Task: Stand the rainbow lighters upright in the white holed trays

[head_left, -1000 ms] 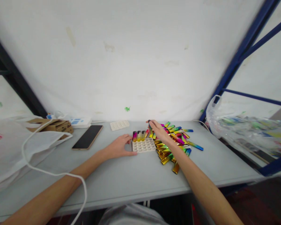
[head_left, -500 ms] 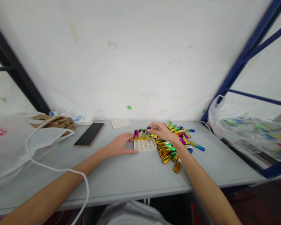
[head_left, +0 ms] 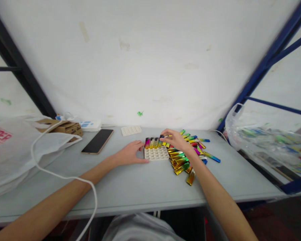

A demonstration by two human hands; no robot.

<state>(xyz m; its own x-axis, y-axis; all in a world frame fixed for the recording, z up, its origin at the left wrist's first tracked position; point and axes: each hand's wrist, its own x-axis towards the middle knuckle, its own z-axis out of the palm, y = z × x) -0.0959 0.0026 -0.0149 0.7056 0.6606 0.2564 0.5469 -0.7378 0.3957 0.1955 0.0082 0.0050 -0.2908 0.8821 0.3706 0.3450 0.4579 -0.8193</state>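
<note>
A white tray [head_left: 155, 154] with rows of round holes lies on the table, and several shiny lighters [head_left: 151, 143] stand upright along its back row. My left hand [head_left: 129, 152] holds the tray's left side, with the thumb at the front corner and the fingers at the back. At the right end of the row, my right hand [head_left: 174, 139] pinches the black top of a blue-and-yellow lighter [head_left: 161, 142], which is upright at the tray's holes. Beneath and beside my right wrist lies a loose pile of metallic multicoloured lighters [head_left: 183, 160].
A second white tray [head_left: 131, 130] lies near the wall. To the left are a phone [head_left: 97, 141], a power strip [head_left: 90, 126], a cardboard box [head_left: 69, 128] and a white plastic bag [head_left: 22, 154]. A white cable [head_left: 65, 180] crosses my left forearm. A clear bag [head_left: 266, 140] sits at right.
The lighter in my right hand sits slightly closer to the others in the back row. My left hand stays at the tray, and the whole view has shifted a little.
</note>
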